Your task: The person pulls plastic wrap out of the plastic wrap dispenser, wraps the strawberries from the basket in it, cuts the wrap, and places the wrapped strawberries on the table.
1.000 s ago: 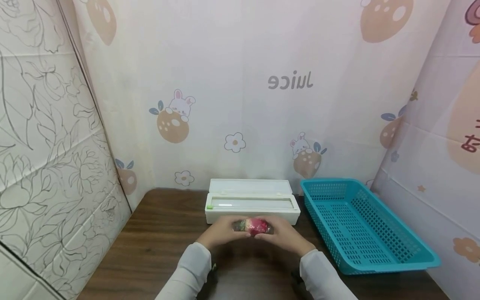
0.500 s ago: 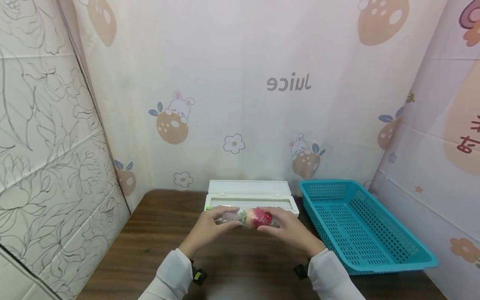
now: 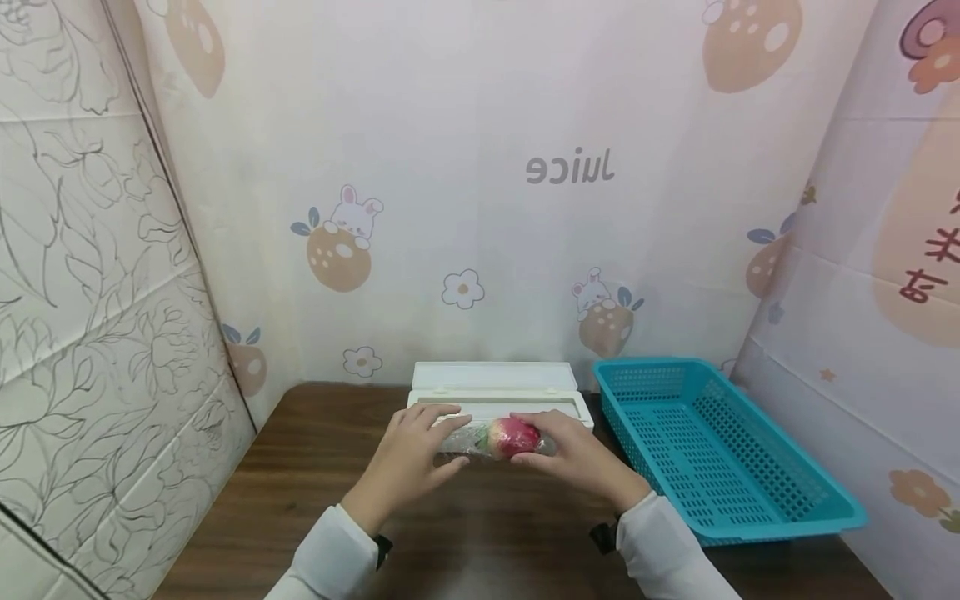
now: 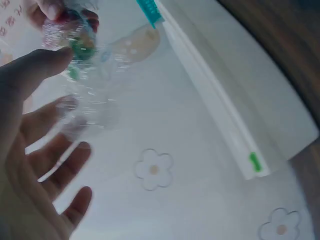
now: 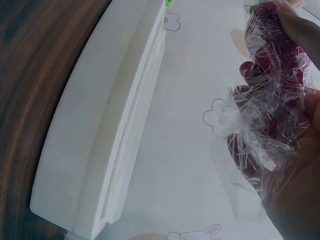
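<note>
A round red and cream fruit [image 3: 512,437], green at its left end, is wrapped in crinkled cling film [image 5: 270,120]. My right hand [image 3: 573,454] holds it from the right, thumb and fingers curled around it. Loose film bunches over that palm in the right wrist view. My left hand [image 3: 401,458] has its fingers spread apart beside the film's twisted left tail [image 4: 92,107]. The left thumb overlaps the green end in the left wrist view. Both hands are raised above the table, in front of a white cling film dispenser [image 3: 495,377].
The dispenser's lid stands open, and a green slider [image 4: 255,162] sits at its left end. To the right is a turquoise perforated basket [image 3: 813,527]. Dark wood tabletop [image 3: 330,433] lies beneath, with a printed curtain [image 3: 480,208] behind.
The hands have drawn apart, the left one moving left and loosening its fingers from the film. The fruit stays in the right hand, and more of the film tail shows.
</note>
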The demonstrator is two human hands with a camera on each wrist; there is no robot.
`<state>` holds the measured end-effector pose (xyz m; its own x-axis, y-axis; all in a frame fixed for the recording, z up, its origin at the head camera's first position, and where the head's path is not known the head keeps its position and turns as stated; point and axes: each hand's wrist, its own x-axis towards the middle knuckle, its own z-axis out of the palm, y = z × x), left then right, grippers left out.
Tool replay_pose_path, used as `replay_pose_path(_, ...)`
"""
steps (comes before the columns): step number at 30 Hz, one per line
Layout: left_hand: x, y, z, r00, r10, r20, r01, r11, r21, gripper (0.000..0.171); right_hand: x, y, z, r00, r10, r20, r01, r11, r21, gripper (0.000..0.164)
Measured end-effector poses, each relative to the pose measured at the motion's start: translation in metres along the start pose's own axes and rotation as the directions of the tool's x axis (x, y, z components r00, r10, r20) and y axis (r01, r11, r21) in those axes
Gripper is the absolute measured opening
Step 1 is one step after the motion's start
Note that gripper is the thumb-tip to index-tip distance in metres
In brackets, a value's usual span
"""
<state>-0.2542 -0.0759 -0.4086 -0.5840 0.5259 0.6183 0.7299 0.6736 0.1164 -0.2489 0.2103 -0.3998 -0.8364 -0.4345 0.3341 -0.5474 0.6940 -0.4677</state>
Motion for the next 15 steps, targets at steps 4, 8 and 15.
replay_pose_path(4,0.006,0.009,-0.003,0.999,0.046,0.004,-0.046,0.986,0.159,0.049,0.002,-0.002,-0.001,0.999,-0.034,-0.008,0.034,0.999,-0.042,0.066)
replay_pose_path(8,0.011,0.01,0.0,0.999,0.022,0.047,-0.027,0.994,0.106,0.046,0.003,-0.004,-0.003,0.996,-0.085,-0.032,0.083,0.995,-0.05,0.063)
replay_pose_path(15,0.01,-0.001,0.02,0.983,-0.038,0.182,0.07,0.982,-0.177,0.013,-0.001,-0.003,0.0,0.995,-0.084,-0.057,0.082,0.996,-0.045,0.062)
